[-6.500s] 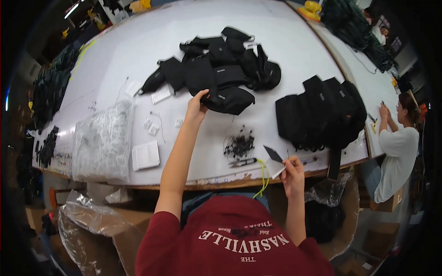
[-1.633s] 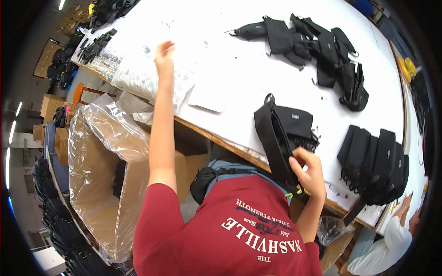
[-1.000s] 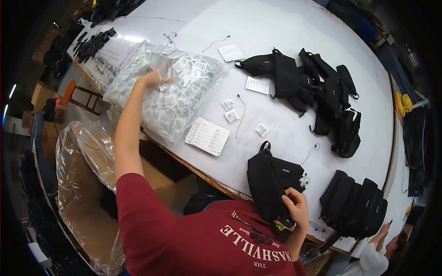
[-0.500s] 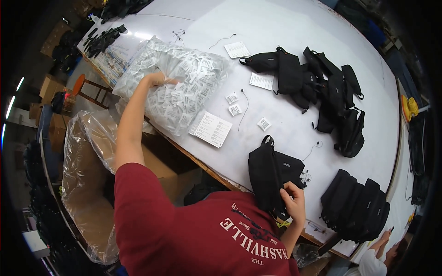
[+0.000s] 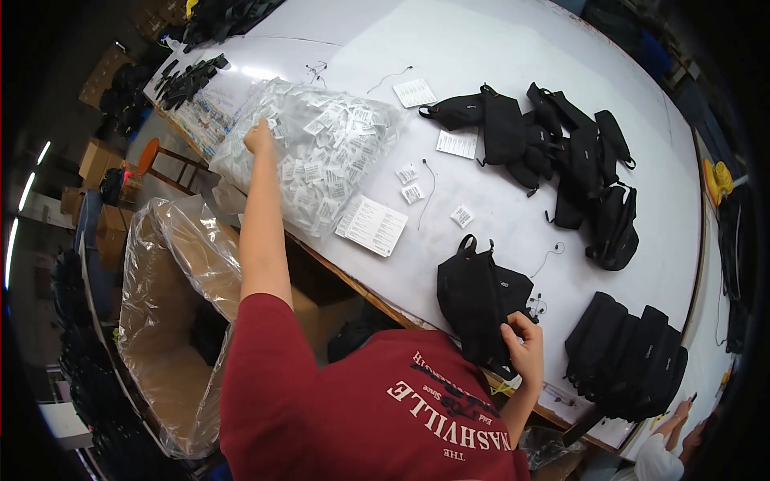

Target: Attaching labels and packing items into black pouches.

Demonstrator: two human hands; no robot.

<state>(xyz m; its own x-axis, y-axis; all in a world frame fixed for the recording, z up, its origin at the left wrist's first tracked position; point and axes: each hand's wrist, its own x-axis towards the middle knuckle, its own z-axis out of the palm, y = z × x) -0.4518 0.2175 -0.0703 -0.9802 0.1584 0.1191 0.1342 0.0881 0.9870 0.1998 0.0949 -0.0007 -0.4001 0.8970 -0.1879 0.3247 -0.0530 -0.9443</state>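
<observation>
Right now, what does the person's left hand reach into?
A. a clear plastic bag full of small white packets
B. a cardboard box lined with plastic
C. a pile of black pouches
A: the left hand is at the clear plastic bag of white packets on the white table.

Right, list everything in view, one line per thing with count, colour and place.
clear bag of small white packets: one, transparent, table's left part
black pouch: one, near table edge, held
pile of black pouches: several, upper middle of table
stack of black pouches: several, right near edge
white printed sheet: one, beside the packet bag
white cards: two, near the pile
loose small packets: three, white, table centre
lined cardboard box: one, clear plastic liner, below table's left edge
table: one, white
co-worker: one, white top, lower right
left hand: on the packet bag
right hand: grip on the black pouch
</observation>
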